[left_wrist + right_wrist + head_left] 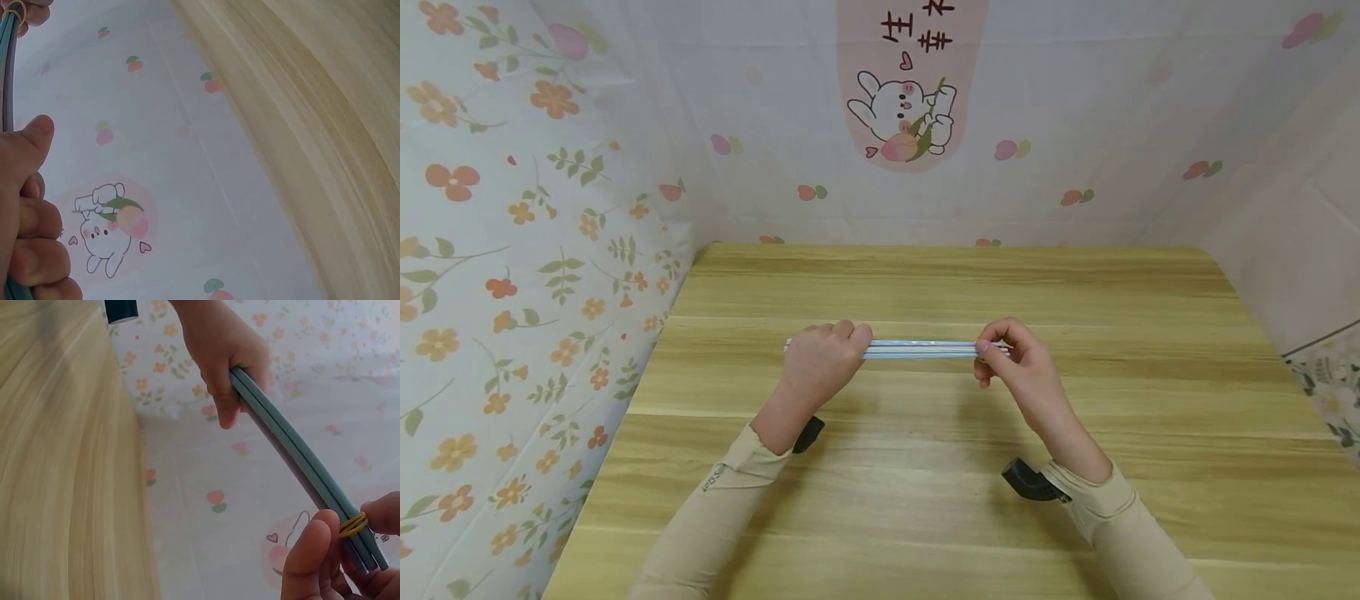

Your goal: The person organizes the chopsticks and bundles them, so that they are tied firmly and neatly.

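A bundle of thin sticks [921,349], pale blue-green with some purple, is held level above the table. My left hand [822,362] grips one end in a fist, thumb along the sticks, with short tips poking out on its far side. At the other end my right hand [1028,371] pinches the bundle between thumb and fingers. In the right wrist view a yellow rubber band [354,525] is wound around the sticks near that end, with the thumb and fingers [307,550] at it. Whether the sticks' left end is also banded is hidden by the left fist.
Below the hands lies a wood-grain table [910,500]. A white cloth with a cartoon rabbit [906,117] hangs behind its back edge, and a flowered cloth [512,250] hangs along the left. Black devices [1033,481] sit at both wrists.
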Available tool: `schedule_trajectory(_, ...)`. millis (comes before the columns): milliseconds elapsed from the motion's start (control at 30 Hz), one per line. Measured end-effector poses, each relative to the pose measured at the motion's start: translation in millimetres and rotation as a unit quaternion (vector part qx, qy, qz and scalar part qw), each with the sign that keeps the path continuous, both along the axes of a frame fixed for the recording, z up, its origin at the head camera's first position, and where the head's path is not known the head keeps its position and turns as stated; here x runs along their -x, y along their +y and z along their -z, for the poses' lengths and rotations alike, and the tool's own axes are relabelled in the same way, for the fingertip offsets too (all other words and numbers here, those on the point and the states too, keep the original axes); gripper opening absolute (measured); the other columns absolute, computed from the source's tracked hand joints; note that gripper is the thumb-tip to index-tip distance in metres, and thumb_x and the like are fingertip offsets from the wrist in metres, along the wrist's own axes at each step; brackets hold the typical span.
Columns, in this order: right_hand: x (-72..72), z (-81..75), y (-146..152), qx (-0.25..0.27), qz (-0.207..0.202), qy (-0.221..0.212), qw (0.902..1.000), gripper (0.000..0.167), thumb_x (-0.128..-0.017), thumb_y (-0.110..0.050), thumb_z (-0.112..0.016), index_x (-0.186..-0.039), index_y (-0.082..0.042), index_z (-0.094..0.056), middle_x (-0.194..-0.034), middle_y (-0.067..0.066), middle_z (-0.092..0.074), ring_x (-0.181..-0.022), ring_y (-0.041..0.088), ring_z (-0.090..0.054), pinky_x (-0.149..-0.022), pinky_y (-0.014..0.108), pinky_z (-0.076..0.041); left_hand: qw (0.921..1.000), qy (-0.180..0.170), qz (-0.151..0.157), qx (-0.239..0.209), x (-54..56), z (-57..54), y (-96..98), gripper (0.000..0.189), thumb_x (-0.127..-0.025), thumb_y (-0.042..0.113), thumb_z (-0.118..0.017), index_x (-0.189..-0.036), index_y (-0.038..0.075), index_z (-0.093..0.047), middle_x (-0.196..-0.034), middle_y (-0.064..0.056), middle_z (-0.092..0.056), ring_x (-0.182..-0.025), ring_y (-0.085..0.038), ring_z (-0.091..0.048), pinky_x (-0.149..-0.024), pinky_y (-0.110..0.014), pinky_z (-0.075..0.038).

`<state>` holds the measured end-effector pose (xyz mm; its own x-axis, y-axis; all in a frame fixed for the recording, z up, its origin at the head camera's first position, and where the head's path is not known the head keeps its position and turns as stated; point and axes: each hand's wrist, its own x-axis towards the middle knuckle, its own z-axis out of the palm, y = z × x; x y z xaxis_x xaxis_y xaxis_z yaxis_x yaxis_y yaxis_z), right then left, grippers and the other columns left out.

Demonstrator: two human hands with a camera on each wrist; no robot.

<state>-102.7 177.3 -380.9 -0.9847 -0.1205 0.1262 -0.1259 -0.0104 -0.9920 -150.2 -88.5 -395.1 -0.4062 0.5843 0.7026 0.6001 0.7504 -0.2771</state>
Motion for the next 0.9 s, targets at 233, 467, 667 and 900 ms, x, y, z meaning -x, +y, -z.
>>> schedule_trajectory(233, -1.2, -3.7, 1, -0.045, -0.001, -0.004, 0.999, 0.013, -0.096, -0.009, -0.056, -0.102, 0.002, -0.051, -0.074, 0.003, -0.056, -0.061, 0.012, -0.056, -0.057, 0.024, -0.051, 1.0, 0.001, -0.006, -0.002, -0.8, 0.3, -1.9, 0.034, -0.083, -0.001, -0.061, -0.061, 0.01, -0.038, -0.048, 0.003, -0.028, -0.047, -0.007, -0.013, -0.04, -0.02, -0.015)
schedule_trajectory(467, -0.9, -9.9, 7, -0.103, -0.012, 0.004, 0.9946, 0.02, -0.097, -0.012, -0.055, -0.108, 0.004, -0.054, -0.077, 0.004, -0.056, -0.064, 0.015, -0.056, -0.06, 0.026, -0.052, 0.9999, -0.005, -0.01, -0.002, -1.1, -0.3, -2.9, 0.035, -0.086, 0.001, -0.061, -0.061, 0.01, -0.038, -0.049, 0.003, -0.028, -0.046, -0.007, -0.014, -0.039, -0.02, -0.016)
schedule_trajectory(667, 1.9, -15.0, 16, -0.176, -0.038, 0.009, 0.9837, 0.026, -0.096, -0.013, -0.057, -0.117, 0.001, -0.057, -0.081, 0.004, -0.059, -0.069, 0.015, -0.059, -0.065, 0.024, -0.052, 0.9997, -0.016, -0.019, 0.004, -1.6, -1.3, -4.5, 0.035, -0.087, 0.006, -0.064, -0.062, 0.009, -0.04, -0.048, 0.003, -0.03, -0.044, -0.007, -0.016, -0.039, -0.02, -0.017)
schedule_trajectory(900, 4.1, -22.0, 25, -0.238, -0.064, 0.036, 0.9684, 0.031, -0.091, -0.006, -0.062, -0.121, 0.0, -0.059, -0.093, 0.012, -0.059, -0.073, 0.009, -0.059, -0.067, 0.021, -0.051, 0.9995, -0.016, -0.025, 0.008, -1.7, -1.3, -5.3, 0.035, -0.086, 0.005, -0.065, -0.062, 0.01, -0.04, -0.048, 0.003, -0.031, -0.044, -0.007, -0.016, -0.039, -0.02, -0.017)
